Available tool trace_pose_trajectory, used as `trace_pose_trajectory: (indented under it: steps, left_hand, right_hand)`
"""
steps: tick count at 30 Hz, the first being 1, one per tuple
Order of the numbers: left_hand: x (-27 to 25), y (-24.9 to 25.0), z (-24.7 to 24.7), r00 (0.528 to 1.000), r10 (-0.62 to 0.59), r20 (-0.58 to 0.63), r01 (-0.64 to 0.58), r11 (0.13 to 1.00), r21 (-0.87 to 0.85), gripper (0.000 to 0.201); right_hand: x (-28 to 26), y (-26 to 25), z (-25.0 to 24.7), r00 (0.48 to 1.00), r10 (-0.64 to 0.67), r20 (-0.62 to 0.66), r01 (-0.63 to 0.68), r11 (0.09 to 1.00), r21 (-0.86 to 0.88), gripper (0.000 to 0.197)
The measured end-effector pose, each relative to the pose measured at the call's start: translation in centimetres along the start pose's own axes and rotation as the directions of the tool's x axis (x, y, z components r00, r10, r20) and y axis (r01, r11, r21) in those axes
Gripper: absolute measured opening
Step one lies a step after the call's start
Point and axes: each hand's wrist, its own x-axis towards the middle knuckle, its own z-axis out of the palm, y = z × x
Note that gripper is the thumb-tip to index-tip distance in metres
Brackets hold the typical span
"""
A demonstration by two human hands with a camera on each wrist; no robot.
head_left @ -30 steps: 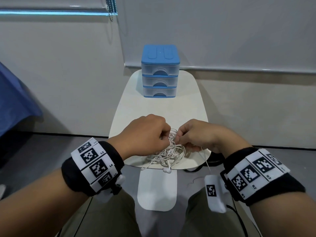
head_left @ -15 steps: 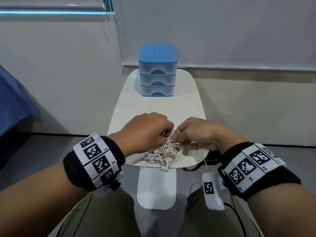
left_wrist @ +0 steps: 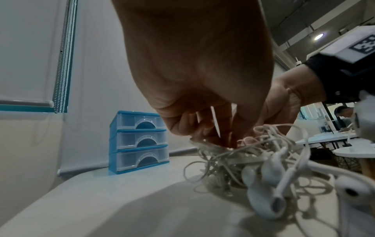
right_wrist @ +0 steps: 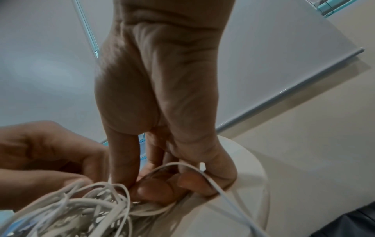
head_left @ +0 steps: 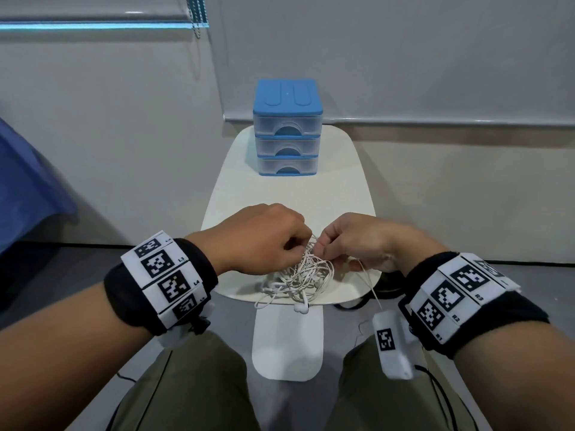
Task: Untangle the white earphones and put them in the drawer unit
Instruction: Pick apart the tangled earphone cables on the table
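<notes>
A tangled bundle of white earphones [head_left: 300, 279] lies at the near edge of the small white table [head_left: 289, 194]. My left hand [head_left: 264, 237] pinches cords at the top of the tangle with curled fingers. My right hand [head_left: 348, 241] pinches cords just beside it, and one loose cord runs from it off the table's edge. An earbud [head_left: 301, 307] hangs over the front edge. The left wrist view shows earbuds [left_wrist: 263, 189] close up under my left hand [left_wrist: 213, 128]. In the right wrist view my right hand [right_wrist: 162, 184] grips cords [right_wrist: 81, 213]. The blue drawer unit [head_left: 287, 129] stands at the table's far end, all drawers closed.
The table stands against a pale wall with a lowered blind behind it. Bare tabletop lies between the tangle and the drawer unit [left_wrist: 138, 141]. A blue cloth [head_left: 28, 181] is at the left. My knees are below the table's near edge, and dark cables lie on the floor to the right.
Both hands have stayed on the tangle, working its top with small finger movements. The bundle has stayed at the near edge of the table.
</notes>
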Motion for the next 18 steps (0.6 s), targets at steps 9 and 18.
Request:
trace_pose_trajectory:
  steps: [9, 18]
  left_hand:
    - [0.6, 0.2, 0.0, 0.999, -0.016, 0.030, 0.018, 0.999, -0.041, 0.005]
    - [1.2, 0.3, 0.7, 0.997, -0.042, 0.059, 0.045, 0.998, -0.037, 0.007]
  right_hand:
    - [-0.4, 0.2, 0.3, 1.000, -0.014, -0.021, 0.015, 0.999, 0.040, 0.018]
    - [-0.8, -0.1, 0.3, 0.998, -0.048, -0.033, 0.049, 0.998, 0.042, 0.019]
